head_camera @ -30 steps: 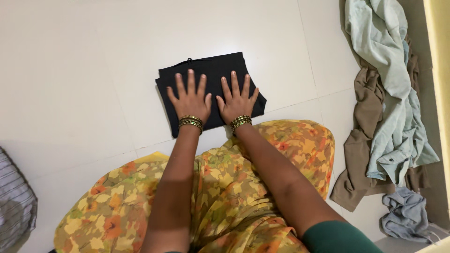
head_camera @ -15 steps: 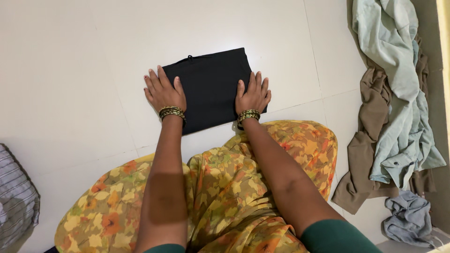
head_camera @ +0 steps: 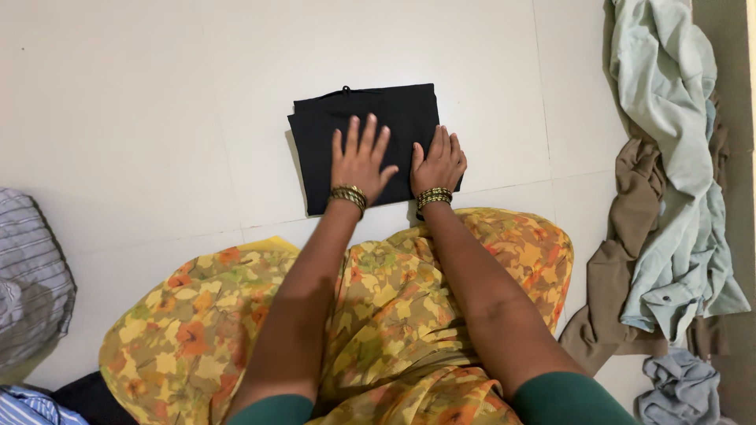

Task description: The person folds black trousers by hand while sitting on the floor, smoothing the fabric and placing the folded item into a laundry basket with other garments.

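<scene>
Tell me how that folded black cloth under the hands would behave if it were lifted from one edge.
The folded black cloth is probably floppy: it lies flat in soft layers on the white tiled floor, so lifting one edge would likely let the folds fall open. It looks thin, so likely light. With the left hand and right hand flat on it, a push might slide it over the smooth tile.
</scene>
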